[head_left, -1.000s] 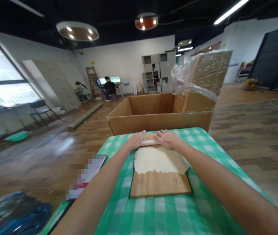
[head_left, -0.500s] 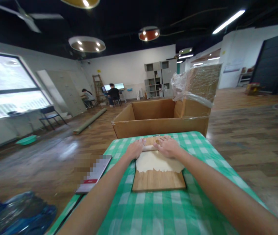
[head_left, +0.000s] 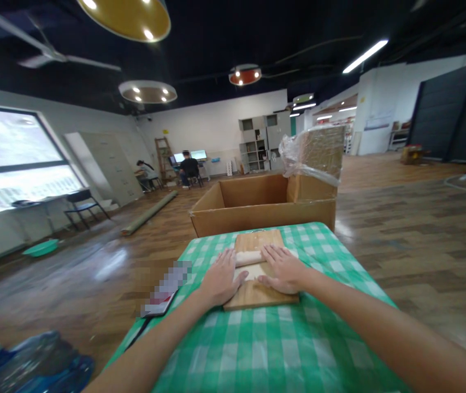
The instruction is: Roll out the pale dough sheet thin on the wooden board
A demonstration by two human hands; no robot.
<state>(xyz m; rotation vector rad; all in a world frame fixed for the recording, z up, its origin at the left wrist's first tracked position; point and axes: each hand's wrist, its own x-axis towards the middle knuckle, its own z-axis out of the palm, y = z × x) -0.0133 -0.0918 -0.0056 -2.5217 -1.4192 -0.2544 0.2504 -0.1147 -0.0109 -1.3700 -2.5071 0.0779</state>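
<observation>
The rolling pin lies across the wooden board, just beyond a visible strip of dough. Leftmost, a blue water jug sits below the table; a partly pixelated flat item lies on the checked cloth. Next, the left hand, open, palm down, rests its straight fingers on the pin without gripping, hiding some dough. Past the table's far edge stands a cardboard box. The right hand lies likewise, open and ungripping. The pin's long axis runs left to right, crosswise to the board.
</observation>
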